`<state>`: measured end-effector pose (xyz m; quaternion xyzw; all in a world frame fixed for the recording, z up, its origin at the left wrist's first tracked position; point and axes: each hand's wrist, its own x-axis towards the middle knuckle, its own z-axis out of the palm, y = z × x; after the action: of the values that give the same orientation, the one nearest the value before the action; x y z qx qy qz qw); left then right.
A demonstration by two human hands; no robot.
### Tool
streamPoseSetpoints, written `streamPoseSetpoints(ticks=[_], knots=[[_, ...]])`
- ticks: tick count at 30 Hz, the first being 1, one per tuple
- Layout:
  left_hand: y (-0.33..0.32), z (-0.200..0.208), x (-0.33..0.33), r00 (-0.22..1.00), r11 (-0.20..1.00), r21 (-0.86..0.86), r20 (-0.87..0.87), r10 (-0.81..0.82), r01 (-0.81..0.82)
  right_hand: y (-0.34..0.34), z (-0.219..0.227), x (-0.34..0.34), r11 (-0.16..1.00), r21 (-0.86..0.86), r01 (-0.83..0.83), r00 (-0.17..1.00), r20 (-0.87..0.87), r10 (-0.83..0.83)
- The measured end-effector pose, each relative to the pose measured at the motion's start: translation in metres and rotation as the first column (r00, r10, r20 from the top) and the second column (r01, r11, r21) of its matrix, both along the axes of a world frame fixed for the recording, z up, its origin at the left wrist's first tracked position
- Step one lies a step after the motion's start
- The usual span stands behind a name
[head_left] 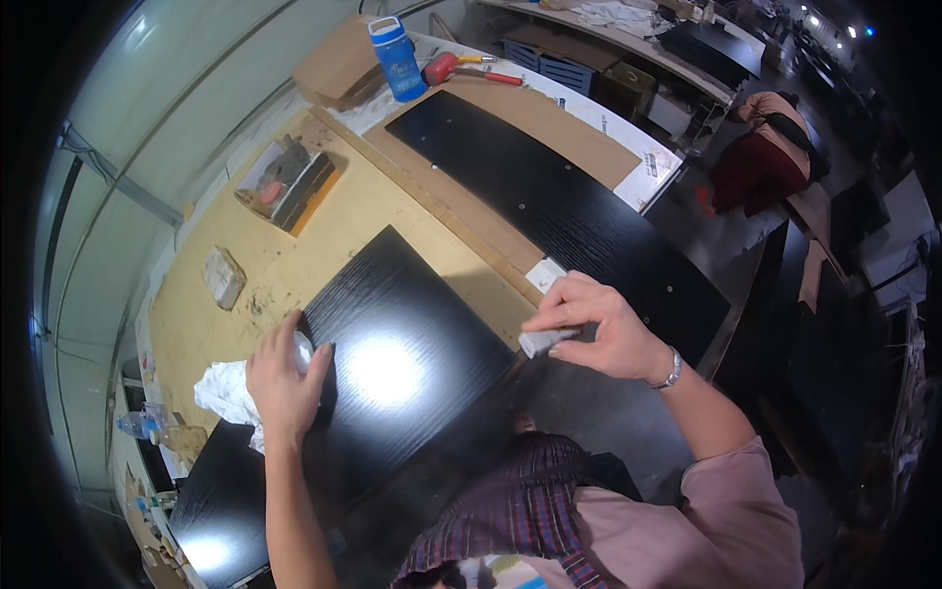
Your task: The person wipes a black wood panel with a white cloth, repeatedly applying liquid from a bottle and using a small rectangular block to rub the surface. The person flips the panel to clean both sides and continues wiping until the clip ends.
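A glossy black wood-grain panel lies across the near part of the yellowish worktop in front of me. My left hand is on the panel's left part, gripping a crumpled white cloth. Bits of the cloth show between the thumb and fingers and out past the wrist side. Past the panel's right corner, my right hand pinches a small grey-white block between thumb and fingers, apart from the panel. What the block is made of cannot be told.
A long black board with small round fittings lies on cardboard beyond. On the worktop sit an open box and a pale block. Farther back stand a blue bottle and a red mallet. Another person bends over at right.
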<state>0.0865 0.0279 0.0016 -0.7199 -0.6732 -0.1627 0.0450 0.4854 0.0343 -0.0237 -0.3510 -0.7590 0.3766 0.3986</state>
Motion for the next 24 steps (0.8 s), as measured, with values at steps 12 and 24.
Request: streamPoseSetpoints(ticks=[12, 24], knots=[[0.002, -0.003, 0.004, 1.0, 1.0, 0.001, 0.026, 0.002, -0.002, -0.011, -0.015, -0.002, 0.985, -0.173, 0.024, 0.98, -0.189, -0.057], [0.005, -0.002, 0.005, 1.0, 0.999, 0.032, 0.024, -0.02, 0.019, -0.008, -0.005, -0.018, 0.998, -0.03, 0.049, 0.993, -0.103, -0.052]])
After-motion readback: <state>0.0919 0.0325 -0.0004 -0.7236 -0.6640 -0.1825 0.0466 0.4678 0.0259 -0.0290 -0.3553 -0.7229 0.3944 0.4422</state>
